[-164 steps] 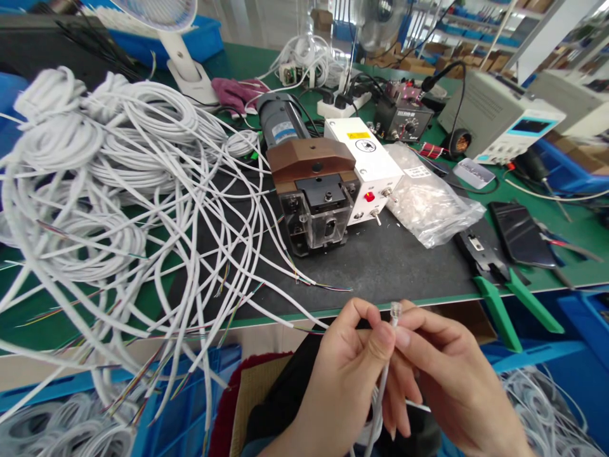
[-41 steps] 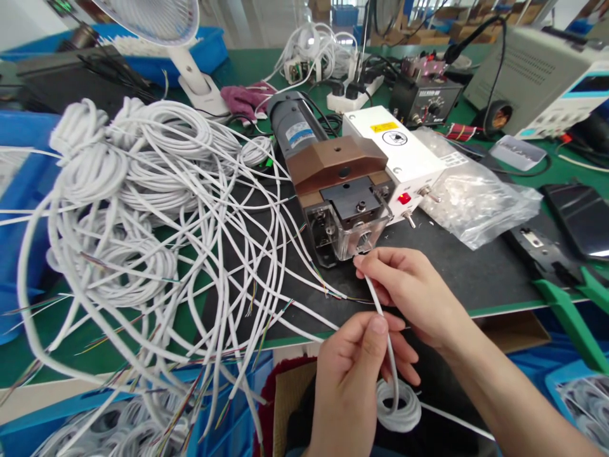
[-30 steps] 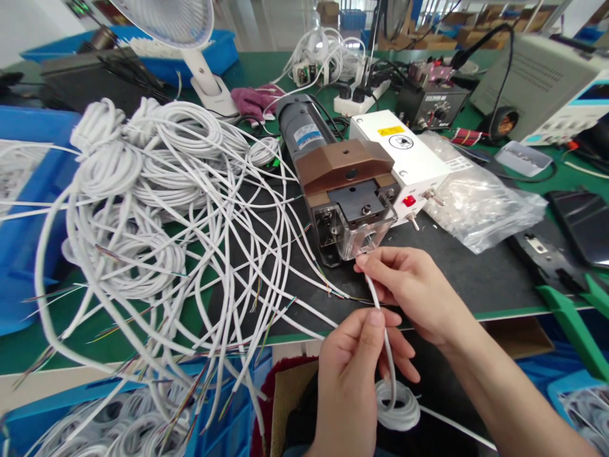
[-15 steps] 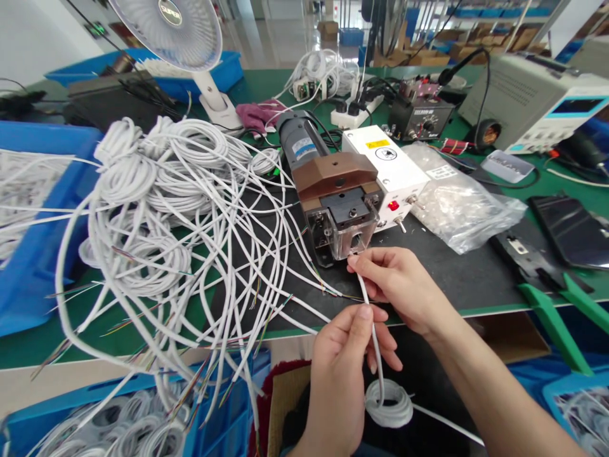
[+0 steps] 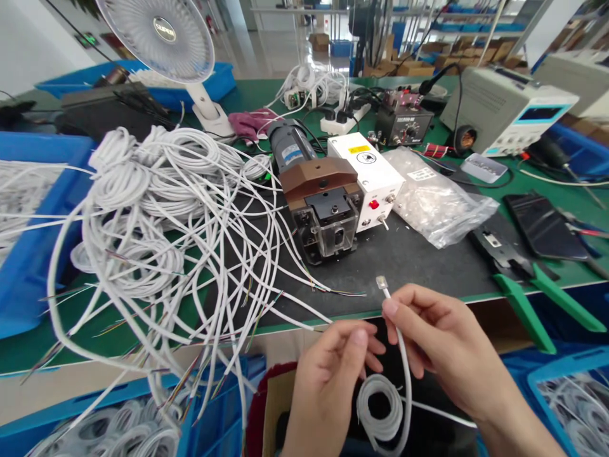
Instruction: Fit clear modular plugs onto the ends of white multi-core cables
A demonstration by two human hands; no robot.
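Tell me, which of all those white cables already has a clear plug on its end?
The cable held in the right hand: a clear plug tips it. The loose ends in the pile show bare coloured wires.

Two hands: left hand [image 5: 328,381], right hand [image 5: 442,346]. One crimping machine [image 5: 326,209]. One desk fan [image 5: 159,41]. One connector bag [image 5: 440,203]. Two green-handled pliers [image 5: 523,289]. One bench [image 5: 380,260].

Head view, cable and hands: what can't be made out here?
- Clear plug on the white cable: too small to see its contacts or wire order.
- Left hand: whether it grips the cable is unclear.
- Right hand: its fingers hide part of the cable.
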